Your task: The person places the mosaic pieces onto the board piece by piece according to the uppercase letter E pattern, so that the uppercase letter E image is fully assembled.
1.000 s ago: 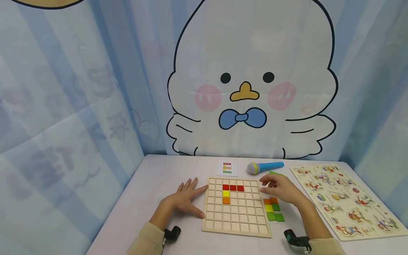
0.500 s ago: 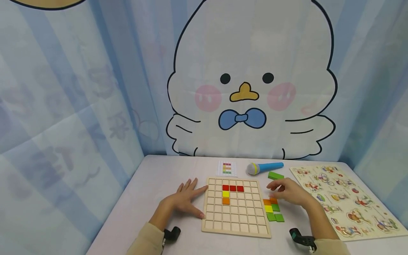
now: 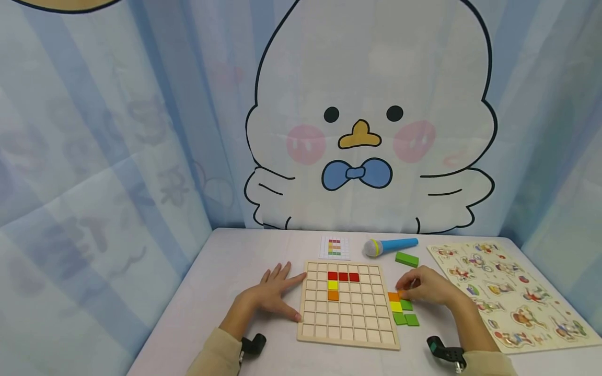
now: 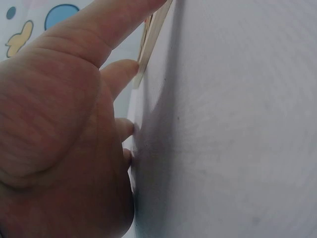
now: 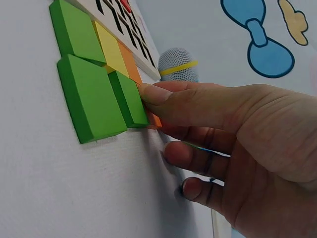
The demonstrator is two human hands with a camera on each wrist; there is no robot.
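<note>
My left hand [image 3: 270, 292] lies spread at the left edge of a wooden grid board [image 3: 350, 313], its thumb and index fingertips against the frame. Inside the grid, three red tiles [image 3: 344, 277] form a row, with a yellow tile [image 3: 333, 285] and an orange tile [image 3: 333, 295] below the leftmost. Right of the board, my right hand [image 3: 430, 286] pinches an orange tile [image 5: 154, 120] between thumb and fingers, which partly hide it. That tile sits in a cluster with several green tiles [image 5: 91, 99], a yellow tile [image 5: 111, 47] and another orange tile [image 5: 130, 62].
Behind the board are a small pattern card [image 3: 335, 248] and a blue toy microphone [image 3: 400, 245]. A green block [image 3: 406, 259] lies beyond my right hand. At the right, a picture puzzle board [image 3: 514, 292] reaches close to my right forearm.
My right hand has drawn back from the board's right edge to the orange tile and lowered its fingers onto it, uncovering the green block. The left hand has stayed put.
</note>
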